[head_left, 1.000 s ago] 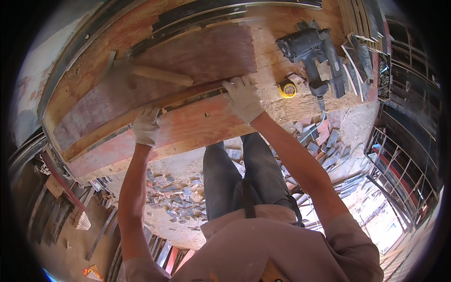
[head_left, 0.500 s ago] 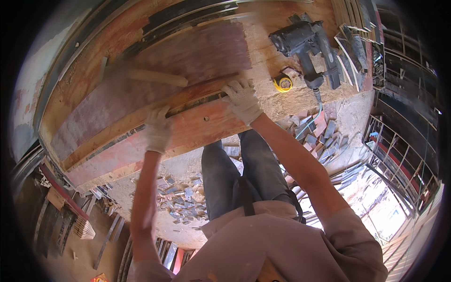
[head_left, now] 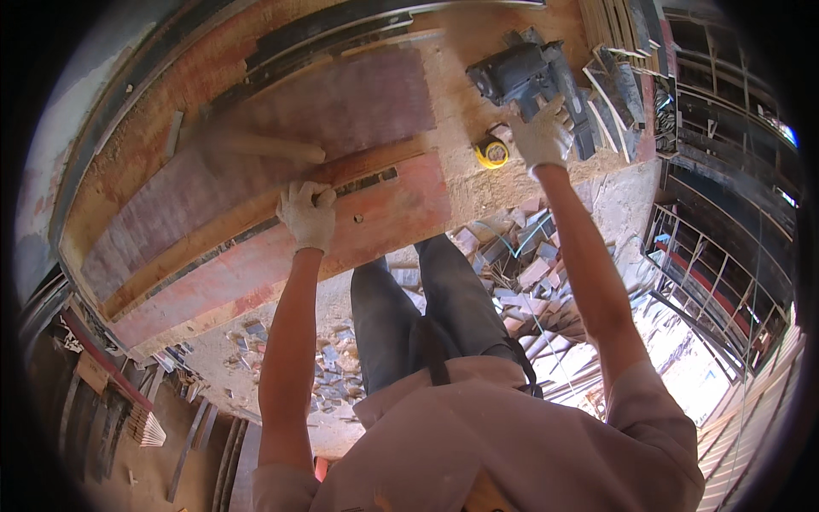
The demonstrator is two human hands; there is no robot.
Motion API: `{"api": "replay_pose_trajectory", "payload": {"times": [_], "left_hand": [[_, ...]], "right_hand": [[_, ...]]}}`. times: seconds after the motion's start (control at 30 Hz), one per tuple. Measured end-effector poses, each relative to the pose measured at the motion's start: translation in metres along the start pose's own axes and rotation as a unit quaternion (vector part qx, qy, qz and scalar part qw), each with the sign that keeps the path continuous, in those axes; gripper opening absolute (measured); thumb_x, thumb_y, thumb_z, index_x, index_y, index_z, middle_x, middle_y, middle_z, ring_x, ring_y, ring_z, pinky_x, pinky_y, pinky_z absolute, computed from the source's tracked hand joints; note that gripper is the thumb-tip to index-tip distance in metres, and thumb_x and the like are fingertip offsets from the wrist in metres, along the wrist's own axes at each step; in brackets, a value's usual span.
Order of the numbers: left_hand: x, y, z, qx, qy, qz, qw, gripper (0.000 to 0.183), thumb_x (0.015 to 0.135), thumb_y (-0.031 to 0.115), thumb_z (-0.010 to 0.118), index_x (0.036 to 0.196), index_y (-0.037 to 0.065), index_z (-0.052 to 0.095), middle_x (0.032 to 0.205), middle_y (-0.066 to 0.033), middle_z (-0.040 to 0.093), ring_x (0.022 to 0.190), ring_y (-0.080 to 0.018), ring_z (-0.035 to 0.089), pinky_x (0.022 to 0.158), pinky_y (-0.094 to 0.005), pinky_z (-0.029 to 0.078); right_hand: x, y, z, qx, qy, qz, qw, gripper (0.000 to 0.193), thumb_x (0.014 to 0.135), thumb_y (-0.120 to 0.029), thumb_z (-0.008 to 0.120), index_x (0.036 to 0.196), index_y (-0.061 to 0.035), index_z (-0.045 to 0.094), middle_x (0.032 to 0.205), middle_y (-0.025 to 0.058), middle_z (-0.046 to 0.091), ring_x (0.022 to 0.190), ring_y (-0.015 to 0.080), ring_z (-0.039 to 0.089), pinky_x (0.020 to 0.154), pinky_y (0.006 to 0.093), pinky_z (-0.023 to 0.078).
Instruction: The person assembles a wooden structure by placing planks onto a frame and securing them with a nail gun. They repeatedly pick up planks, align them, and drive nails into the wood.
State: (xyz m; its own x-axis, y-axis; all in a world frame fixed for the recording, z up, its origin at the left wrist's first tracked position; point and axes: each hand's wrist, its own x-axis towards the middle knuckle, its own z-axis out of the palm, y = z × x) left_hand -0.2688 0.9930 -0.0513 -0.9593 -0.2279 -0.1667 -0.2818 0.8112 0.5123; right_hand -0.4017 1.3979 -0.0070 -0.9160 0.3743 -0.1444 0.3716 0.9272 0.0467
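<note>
My left hand (head_left: 307, 215), in a whitish work glove, has its fingers curled together over the seam between a narrow wooden strip (head_left: 192, 241) and a reddish board (head_left: 397, 205). Whatever its fingertips pinch is hidden. My right hand (head_left: 543, 136), gloved the same, is closed round the handle of a dark nail gun (head_left: 508, 72) lying on the workbench (head_left: 456, 128). Just left of this hand sits a yellow tape measure (head_left: 492, 154). Beyond the strip lies a purplish-brown panel (head_left: 367, 102), with a pale wooden stick (head_left: 286, 148) across it.
Dark strips (head_left: 333, 30) line the bench's far side. Thin wooden slats (head_left: 610, 30) are stacked at the far right. Wood offcuts (head_left: 533, 264) litter the floor near my legs. A metal rack (head_left: 695, 256) stands to the right.
My right hand has left the boards and moved right onto the nail gun's handle. My left hand has slid right along the seam, its fingers now curled.
</note>
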Motion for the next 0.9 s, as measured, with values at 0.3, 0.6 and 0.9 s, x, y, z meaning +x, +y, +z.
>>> {"api": "replay_pose_trajectory", "payload": {"times": [0.3,0.6,0.9], "left_hand": [[0.011,0.017,-0.008,-0.016,-0.048,-0.025,0.998,0.007,0.081,0.024,0.073,0.082,0.017,0.074,0.099,-0.0028,0.067,0.104,-0.0288,0.057,0.104,-0.0467,0.034],[0.005,0.006,-0.003,0.017,-0.032,-0.035,0.999,0.004,0.078,0.024,0.072,0.080,0.020,0.073,0.101,-0.0015,0.068,0.105,-0.0289,0.057,0.102,-0.0471,0.035],[0.009,0.010,-0.004,-0.013,-0.048,-0.041,0.998,0.007,0.081,0.026,0.070,0.080,0.020,0.073,0.104,-0.0024,0.068,0.109,-0.0303,0.057,0.106,-0.0485,0.034]], "right_hand": [[0.066,0.061,0.044,0.223,-0.043,-0.018,0.974,0.058,0.081,-0.028,0.078,0.122,0.0019,0.051,0.090,0.0158,0.068,0.076,0.0294,0.069,0.072,0.0422,0.057],[-0.074,0.016,-0.207,0.681,-0.326,0.269,0.597,0.023,0.101,-0.028,0.057,0.106,-0.0060,0.058,0.062,-0.0050,0.038,0.051,0.0092,0.042,0.050,0.0272,0.039],[-0.174,-0.079,-0.129,0.726,-0.441,0.370,0.376,0.014,0.098,-0.012,0.051,0.086,-0.0097,0.057,0.062,-0.0096,0.022,0.051,0.0066,0.024,0.050,0.0269,0.024]]}}
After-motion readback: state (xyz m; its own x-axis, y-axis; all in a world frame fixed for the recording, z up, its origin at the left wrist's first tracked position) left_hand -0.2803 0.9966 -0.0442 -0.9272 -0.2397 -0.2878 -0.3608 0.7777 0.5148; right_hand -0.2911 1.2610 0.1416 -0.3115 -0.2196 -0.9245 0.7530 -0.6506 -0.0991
